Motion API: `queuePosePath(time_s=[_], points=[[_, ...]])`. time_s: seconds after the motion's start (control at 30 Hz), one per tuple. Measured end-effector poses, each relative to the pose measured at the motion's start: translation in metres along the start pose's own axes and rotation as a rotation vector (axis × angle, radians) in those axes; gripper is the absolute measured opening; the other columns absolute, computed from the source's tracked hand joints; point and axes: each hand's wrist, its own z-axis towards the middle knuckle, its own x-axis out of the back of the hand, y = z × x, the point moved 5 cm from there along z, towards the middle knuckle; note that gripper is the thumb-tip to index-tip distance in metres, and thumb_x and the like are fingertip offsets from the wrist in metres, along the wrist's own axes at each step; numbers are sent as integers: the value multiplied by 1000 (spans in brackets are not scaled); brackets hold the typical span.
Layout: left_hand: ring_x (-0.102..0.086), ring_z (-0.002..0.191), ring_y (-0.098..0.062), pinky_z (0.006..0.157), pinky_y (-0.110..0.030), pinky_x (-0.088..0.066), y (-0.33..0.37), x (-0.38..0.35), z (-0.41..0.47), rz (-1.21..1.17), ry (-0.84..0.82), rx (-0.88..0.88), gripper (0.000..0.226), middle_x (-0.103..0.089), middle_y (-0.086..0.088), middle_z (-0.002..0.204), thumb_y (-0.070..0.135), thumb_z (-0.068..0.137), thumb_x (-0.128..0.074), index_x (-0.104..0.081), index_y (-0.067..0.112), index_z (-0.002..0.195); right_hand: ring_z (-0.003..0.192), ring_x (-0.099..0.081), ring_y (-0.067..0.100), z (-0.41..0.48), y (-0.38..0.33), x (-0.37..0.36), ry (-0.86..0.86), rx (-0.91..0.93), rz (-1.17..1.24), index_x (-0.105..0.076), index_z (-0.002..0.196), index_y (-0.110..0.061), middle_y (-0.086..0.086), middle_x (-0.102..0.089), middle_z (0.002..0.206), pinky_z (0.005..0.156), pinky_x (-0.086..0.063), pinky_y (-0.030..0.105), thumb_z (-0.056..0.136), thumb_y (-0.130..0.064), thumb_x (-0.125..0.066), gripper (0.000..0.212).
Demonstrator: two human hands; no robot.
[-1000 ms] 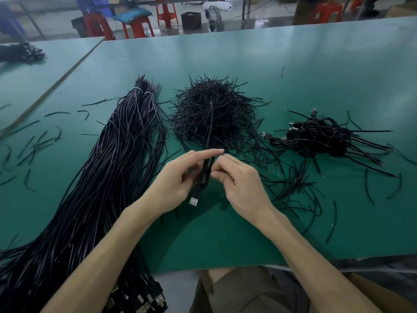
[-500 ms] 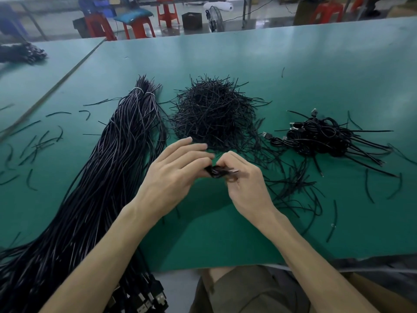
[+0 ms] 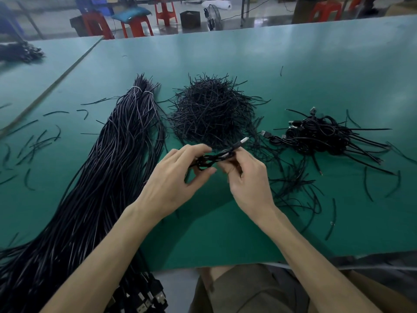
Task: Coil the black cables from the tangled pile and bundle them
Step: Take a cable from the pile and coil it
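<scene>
Hold the coiled cable (image 3: 212,158), raised over the table (image 3: 225,236) before the heap of ties (image 3: 209,111), pinched firmly in left hand (image 3: 173,181) and right hand (image 3: 247,177), cinching its middle so no loop slips.

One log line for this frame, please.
step: bundling | left hand: grips coiled cable | right hand: pinches it

Black cables (image 3: 117,168), black ties (image 3: 209,111) (matte), green table (image 3: 293,53), orange stools (image 3: 165,10).
</scene>
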Motion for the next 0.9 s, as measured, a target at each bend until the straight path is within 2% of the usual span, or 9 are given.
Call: queuePosePath(time_s=[0.17,0.27,0.33,0.4,0.57,0.7,0.77,0.83,0.9], points=[[-66,97,-9,91,-34,-54,0,-8,-2,-131,-72,33,59,-62,17,106,34,94,-65,-37,35,145,61,-54,10,1,4,5,29,-97,36,-56,82,-10,-12,-56,68,60,-38,12,99,-7,-63,19],[-68,97,-10,91,-35,-54,3,-8,-2,-197,-73,-6,48,-65,17,108,31,100,-60,-43,28,145,61,-52,11,1,4,5,25,-105,39,-56,82,-9,-10,-55,67,60,-38,16,100,-7,-62,19],[-72,100,-17,89,-39,-56,0,-6,-2,-317,-44,3,34,-71,7,111,21,108,-48,-51,19,141,62,-52,12,1,5,5,16,-110,47,-55,82,-8,-8,-55,68,61,-39,19,100,-5,-61,19],[-73,103,-26,88,-42,-56,-5,-5,0,-478,-52,66,34,-74,-4,112,8,108,-40,-59,13,136,62,-52,11,1,4,6,7,-111,57,-55,82,-7,-8,-54,67,61,-39,18,100,-3,-60,19],[-73,100,-24,90,-39,-58,-8,-9,3,-531,-134,106,43,-74,-2,114,-2,102,-57,-61,19,139,60,-48,9,1,4,3,-57,-119,65,-52,80,-6,-8,-53,65,60,-37,17,100,-1,-58,21],[-64,104,-24,84,-32,-54,-8,-9,3,-432,-111,32,40,-65,0,113,8,99,-66,-64,22,137,60,-47,15,2,5,-1,-108,-113,57,-49,77,-10,-6,-51,65,57,-38,25,93,7,-53,24],[-57,116,-24,96,-34,-49,-8,-5,5,-310,-76,-13,42,-59,1,127,16,99,-68,-62,21,140,63,-47,16,1,3,-4,-151,-76,32,-47,77,-10,-7,-50,68,59,-40,28,91,8,-53,24],[-47,138,-21,115,-35,-36,-7,-4,5,-218,-85,-57,49,-52,5,148,25,99,-67,-56,20,146,67,-47,10,-1,1,-7,-192,-37,4,-46,79,-11,-10,-48,70,62,-38,19,90,9,-53,24],[-44,142,-11,120,-40,-34,-7,-9,4,-231,-150,-34,54,-55,11,147,32,100,-64,-50,20,151,70,-49,6,-2,0,-9,-196,-8,-5,-45,79,-10,-14,-49,72,65,-37,13,88,12,-52,25]])
